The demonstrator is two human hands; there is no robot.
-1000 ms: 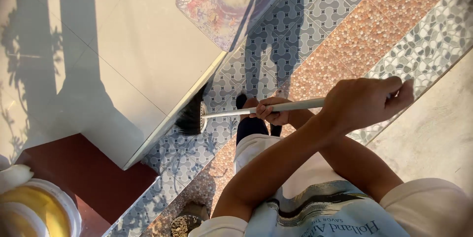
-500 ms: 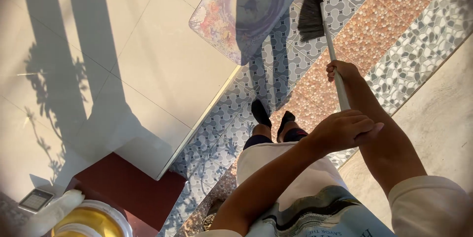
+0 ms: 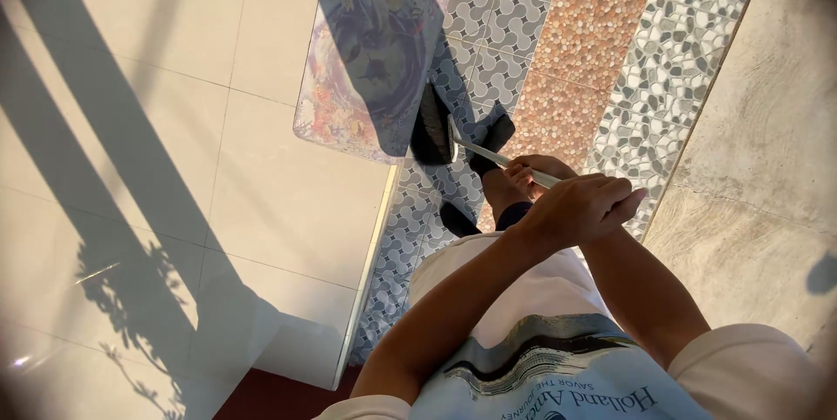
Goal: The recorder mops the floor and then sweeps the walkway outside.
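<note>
Seen from the head camera, the left hand (image 3: 580, 206) is nearest the lens, its fingers (image 3: 610, 198) curled tight around the upper end of the broom handle (image 3: 501, 160), a thin, smooth, pale rod that runs down and away toward the floor. The right hand (image 3: 536, 171) sits lower on the same handle, just beyond the left; its fingers (image 3: 523, 170) wrap the rod too, though the left hand hides part of that grip. At the far end of the handle is the broom head (image 3: 432, 128), a dark, dense tuft of bristles, lying on the strip of grey patterned tiles (image 3: 488, 1) just beside the edge of the floor mat (image 3: 366, 54). The mat is a rounded rectangle with a faded floral print in pinks and purples, resting on large, glossy cream tiles (image 3: 174, 123). To the right of the grey strip run a band of orange pebble mosaic (image 3: 593, 27), a band of grey pebble mosaic (image 3: 671, 62) and rough bare concrete (image 3: 767, 150).
</note>
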